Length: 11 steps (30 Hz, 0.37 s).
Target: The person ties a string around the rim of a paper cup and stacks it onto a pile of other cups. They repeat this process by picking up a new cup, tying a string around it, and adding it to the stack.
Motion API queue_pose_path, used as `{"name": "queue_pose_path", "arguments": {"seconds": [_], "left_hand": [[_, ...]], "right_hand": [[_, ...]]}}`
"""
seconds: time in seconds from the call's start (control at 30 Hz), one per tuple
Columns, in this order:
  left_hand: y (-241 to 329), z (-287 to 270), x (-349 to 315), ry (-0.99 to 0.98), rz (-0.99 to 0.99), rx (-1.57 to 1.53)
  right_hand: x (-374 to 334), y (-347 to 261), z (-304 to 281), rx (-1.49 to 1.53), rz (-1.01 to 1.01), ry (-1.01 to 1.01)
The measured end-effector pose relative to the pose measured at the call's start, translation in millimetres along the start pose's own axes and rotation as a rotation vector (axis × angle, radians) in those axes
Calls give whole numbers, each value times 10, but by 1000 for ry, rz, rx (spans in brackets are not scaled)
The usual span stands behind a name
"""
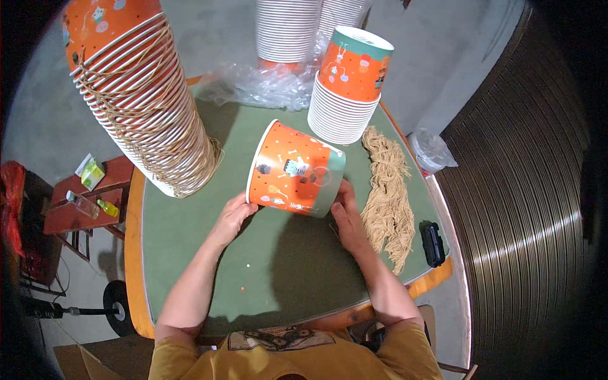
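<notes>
An orange paper bucket [294, 168] with a teal band and printed skeletons lies tipped on its side between my hands, its white rim toward the left. My left hand [233, 220] grips it at the lower part of the rim. At the teal base end, my right hand [347, 218] holds it with the thumb in front and the other fingers partly hidden behind. To the right of that hand lies a long bundle of tan twine [387, 196]. A tall leaning stack of similar buckets [142, 107] stands at the left, with loops of twine hanging along its rims.
Behind the held bucket stands a shorter upside-down bucket stack [344, 111]. Clear plastic wrap [266, 88] and more tall stacks [288, 28] sit at the back. A small black object [433, 244] lies near the right edge of the green tabletop [209, 272]. Ribbed metal shutter [525, 221] stands right.
</notes>
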State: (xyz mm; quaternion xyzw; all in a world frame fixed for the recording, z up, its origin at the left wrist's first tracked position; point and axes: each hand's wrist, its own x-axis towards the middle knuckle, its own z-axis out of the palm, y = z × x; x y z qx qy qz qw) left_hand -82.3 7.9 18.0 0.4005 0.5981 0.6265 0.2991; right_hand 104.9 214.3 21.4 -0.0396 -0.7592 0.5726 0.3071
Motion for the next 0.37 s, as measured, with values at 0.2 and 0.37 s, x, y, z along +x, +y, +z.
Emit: {"name": "queue_pose_path", "arguments": {"seconds": [0.2, 0.37], "left_hand": [[-78, -46, 4, 9, 16, 158], [-27, -30, 3, -7, 64, 249]], "right_hand": [[-31, -3, 1, -18, -7, 62], [-80, 16, -25, -107, 3, 73]]}}
